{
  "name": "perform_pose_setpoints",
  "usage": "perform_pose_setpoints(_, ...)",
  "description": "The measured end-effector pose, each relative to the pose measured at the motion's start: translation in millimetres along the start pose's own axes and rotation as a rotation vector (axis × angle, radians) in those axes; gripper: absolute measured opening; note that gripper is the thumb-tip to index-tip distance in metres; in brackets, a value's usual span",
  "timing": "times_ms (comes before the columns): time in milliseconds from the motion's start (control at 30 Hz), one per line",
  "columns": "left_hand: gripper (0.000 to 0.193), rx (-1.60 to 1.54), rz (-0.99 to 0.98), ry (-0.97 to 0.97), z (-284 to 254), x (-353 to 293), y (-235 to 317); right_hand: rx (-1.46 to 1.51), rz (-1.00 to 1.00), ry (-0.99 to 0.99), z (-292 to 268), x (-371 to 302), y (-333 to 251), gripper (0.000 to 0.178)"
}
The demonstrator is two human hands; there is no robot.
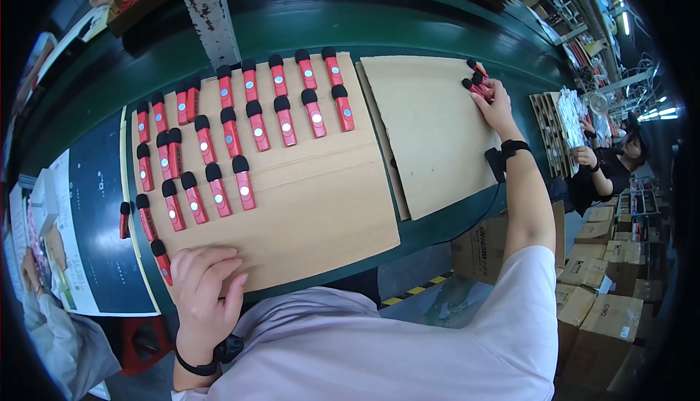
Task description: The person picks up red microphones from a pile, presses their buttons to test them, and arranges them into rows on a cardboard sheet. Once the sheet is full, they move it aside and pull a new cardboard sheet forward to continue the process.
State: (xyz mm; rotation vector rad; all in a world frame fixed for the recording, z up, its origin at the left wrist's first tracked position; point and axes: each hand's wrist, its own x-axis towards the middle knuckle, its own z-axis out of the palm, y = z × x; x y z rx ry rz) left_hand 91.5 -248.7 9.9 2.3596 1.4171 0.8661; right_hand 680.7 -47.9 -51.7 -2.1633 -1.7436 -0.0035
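Rows of small red microphones with black foam tips (244, 188) lie on a brown cardboard sheet (328, 219) in front of me, most showing a pale round spot. Over the sheet's near left corner, my left hand (208, 288) is loosely curled, thumb apart from the fingers, with nothing visible in it. Beside it lies one red microphone (162, 262). My right hand (497, 106) reaches to the far right corner of a second cardboard sheet (437, 138). Its fingers close on a small cluster of red microphones (479, 80); how many it grips is partly hidden.
A dark printed panel (106, 211) lies at the left, with a lone microphone (125, 220) by its edge. A worn metal post (206, 14) rises behind the sheet. Cartons (601, 317) are stacked on the right-hand floor. Another person (612, 164) works at the far right.
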Motion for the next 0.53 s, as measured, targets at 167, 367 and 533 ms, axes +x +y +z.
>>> perform_pose_setpoints(167, 0.022, 0.000, 0.007, 0.003, 2, 2, 3, -0.054, -0.110, 0.051, 1, -7, -9, 0.039)
perform_pose_setpoints(367, 0.023, -0.011, 0.022, -0.002, 1, 4, 5, -0.053, -0.122, -0.038, 1, -2, -6, 0.034)
perform_pose_setpoints(533, 0.023, 0.001, 0.025, 0.000, -3, 1, 6, 0.084, -0.101, -0.123, 1, 6, 1, 0.034)
